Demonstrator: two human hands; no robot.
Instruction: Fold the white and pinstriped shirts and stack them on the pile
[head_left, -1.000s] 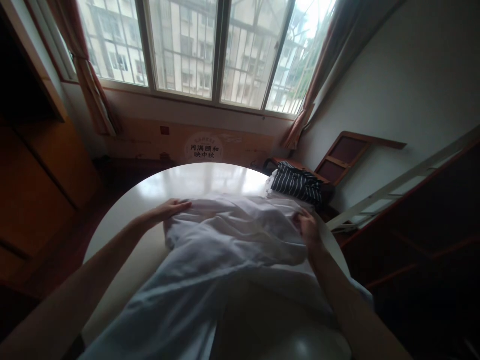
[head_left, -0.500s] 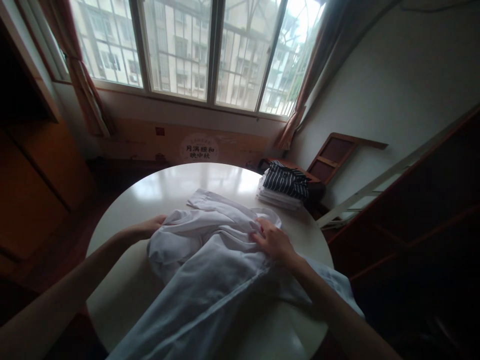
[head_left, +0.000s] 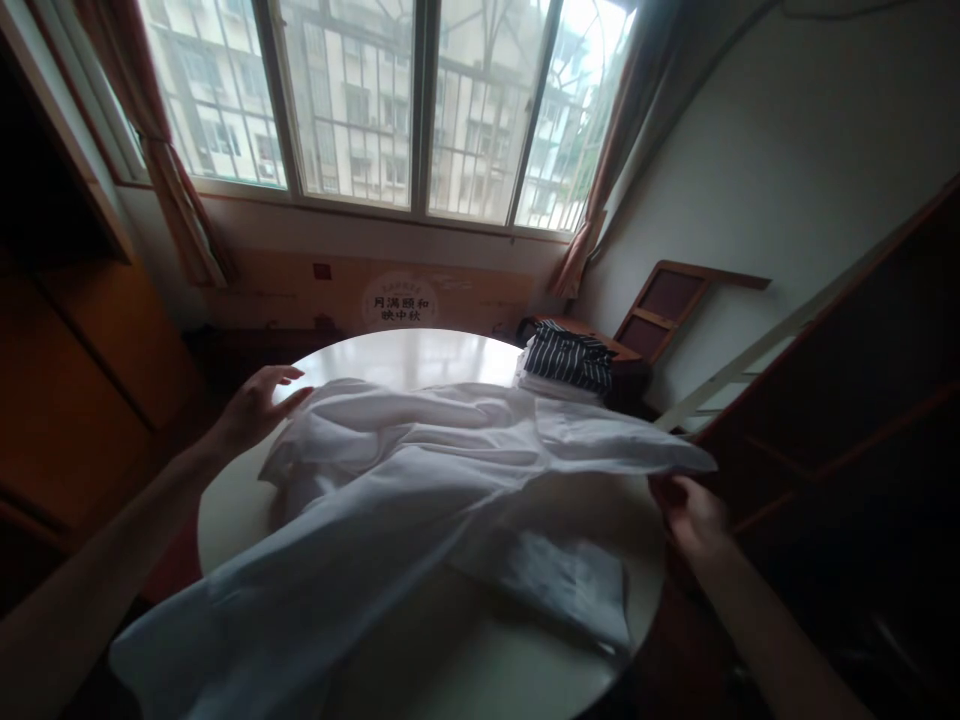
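Shifted outward since earlier, one left hand [head_left: 259, 405] hangs loose beside one white garment [head_left: 427, 445] spread over one table [head_left: 420, 350] — one striped garment [head_left: 566, 358] stacked beyond — while one right hand [head_left: 696, 515], also farther out, is at the white garment's tip, grip unclear.

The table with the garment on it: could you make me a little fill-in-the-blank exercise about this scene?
The rumpled garment on the table is ____ in colour.
The dark cloth atop the pile has white ____.
The hand nearer that pile is the person's ____ one.
Two curtains flank the ____.
Missing words: white; stripes; right; window.
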